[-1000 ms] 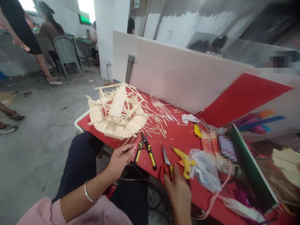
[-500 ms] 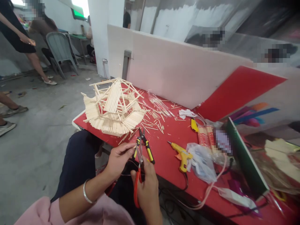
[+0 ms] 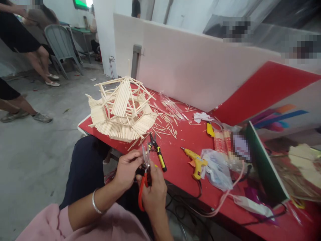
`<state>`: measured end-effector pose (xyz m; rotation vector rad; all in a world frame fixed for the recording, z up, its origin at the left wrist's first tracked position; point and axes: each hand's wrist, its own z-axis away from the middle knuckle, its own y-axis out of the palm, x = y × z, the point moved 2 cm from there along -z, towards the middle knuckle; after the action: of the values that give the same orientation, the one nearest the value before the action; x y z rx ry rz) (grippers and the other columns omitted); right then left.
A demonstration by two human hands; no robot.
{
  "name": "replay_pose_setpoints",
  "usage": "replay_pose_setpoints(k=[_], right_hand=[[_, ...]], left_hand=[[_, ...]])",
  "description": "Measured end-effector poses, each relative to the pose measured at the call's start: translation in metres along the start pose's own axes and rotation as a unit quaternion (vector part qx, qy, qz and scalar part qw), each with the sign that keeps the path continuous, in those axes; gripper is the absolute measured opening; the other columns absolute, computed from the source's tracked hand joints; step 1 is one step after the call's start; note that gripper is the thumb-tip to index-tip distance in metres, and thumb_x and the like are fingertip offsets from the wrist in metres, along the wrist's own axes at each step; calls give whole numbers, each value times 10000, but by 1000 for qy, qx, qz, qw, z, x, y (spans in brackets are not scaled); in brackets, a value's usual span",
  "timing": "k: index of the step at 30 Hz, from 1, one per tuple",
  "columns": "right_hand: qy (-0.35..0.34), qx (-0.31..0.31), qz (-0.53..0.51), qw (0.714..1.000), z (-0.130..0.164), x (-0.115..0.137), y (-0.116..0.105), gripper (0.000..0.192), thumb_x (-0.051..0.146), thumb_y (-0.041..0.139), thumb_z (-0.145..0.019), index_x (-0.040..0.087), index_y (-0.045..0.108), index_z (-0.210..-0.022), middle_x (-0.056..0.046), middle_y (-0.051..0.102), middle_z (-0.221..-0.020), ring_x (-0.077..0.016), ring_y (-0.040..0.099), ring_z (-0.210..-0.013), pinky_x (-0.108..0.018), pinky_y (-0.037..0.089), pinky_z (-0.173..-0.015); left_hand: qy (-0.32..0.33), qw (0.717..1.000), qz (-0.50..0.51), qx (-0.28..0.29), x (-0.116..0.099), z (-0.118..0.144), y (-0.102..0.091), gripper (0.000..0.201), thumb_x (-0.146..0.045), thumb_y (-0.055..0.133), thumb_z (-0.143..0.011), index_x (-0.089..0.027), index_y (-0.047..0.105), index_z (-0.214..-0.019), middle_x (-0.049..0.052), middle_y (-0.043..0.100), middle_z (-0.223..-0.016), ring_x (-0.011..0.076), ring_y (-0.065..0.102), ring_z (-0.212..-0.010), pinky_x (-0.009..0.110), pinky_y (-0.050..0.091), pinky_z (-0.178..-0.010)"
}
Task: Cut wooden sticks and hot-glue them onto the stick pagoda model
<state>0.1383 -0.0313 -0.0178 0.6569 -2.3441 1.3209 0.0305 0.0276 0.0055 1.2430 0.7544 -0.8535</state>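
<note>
Red scissors (image 3: 143,182) are gripped in the right hand (image 3: 152,192) beside the stick house (image 3: 122,112), while a small stick, hard to see, is pinched by the left hand (image 3: 127,169).

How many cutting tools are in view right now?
2. Red-handled scissors in the right hand, blades by the left hand; yellow-and-black snips lying on the red table. Others may hide under clutter.

- We see even, diffuse indoor light; the red table (image 3: 185,157) is bright and evenly lit.
- The window (image 3: 81,3) at the upper left is overexposed.
- Shadows are soft and short, darkest below the table edge.
- Wide-angle distortion bends the white board (image 3: 200,73) and stretches the frame edges.
- The lower right corner is blurred; several patches are pixelated.
</note>
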Motion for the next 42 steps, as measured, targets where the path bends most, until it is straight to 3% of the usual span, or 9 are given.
replay_pose_setpoints(k=[8, 19, 26, 33, 42], right_hand=[[35, 31, -80, 996, -2, 4, 2, 525, 464, 501, -919, 166, 497, -1352, -130, 663, -1042, -222, 655, -901, -324, 542, -729], [29, 18, -34, 999, 3, 2, 4, 555, 479, 502, -913, 141, 516, -1354, -151, 671, -1018, -232, 666, -868, -325, 548, -698], [-24, -50, -55, 997, 7, -3, 7, 447, 382, 554, -914, 145, 565, -1294, -127, 709, -958, -210, 686, -840, -297, 553, -722], [28, 4, -31, 999, 7, -4, 8, 560, 492, 511, -900, 142, 528, -1336, -160, 686, -1061, -249, 676, -922, -342, 557, -727], [2, -28, -83, 996, 8, -7, 13, 446, 425, 555, -908, 125, 612, -1234, -147, 730, -1004, -218, 710, -883, -292, 566, -750]], left_hand=[[-74, 995, 53, -38, 3, 0, 1, 299, -299, 880, -524, -138, 762, -747, -7, 620, -631, 53, 479, -505, 183, 388, -489], [-18, 999, 35, -20, 2, 1, 2, 229, -306, 867, -560, -142, 756, -676, -16, 584, -635, 53, 471, -514, 189, 389, -491], [-23, 998, 44, -24, 8, 1, 1, 244, -304, 870, -560, -144, 770, -714, -23, 565, -607, 53, 468, -507, 183, 374, -485], [-15, 999, 28, -20, 5, 1, 2, 210, -295, 853, -585, -136, 750, -675, -31, 543, -592, 44, 442, -491, 180, 361, -476], [1, 1000, 4, -21, 9, 1, -4, 217, -282, 848, -604, -146, 779, -758, -15, 585, -628, 56, 489, -540, 181, 395, -513]])
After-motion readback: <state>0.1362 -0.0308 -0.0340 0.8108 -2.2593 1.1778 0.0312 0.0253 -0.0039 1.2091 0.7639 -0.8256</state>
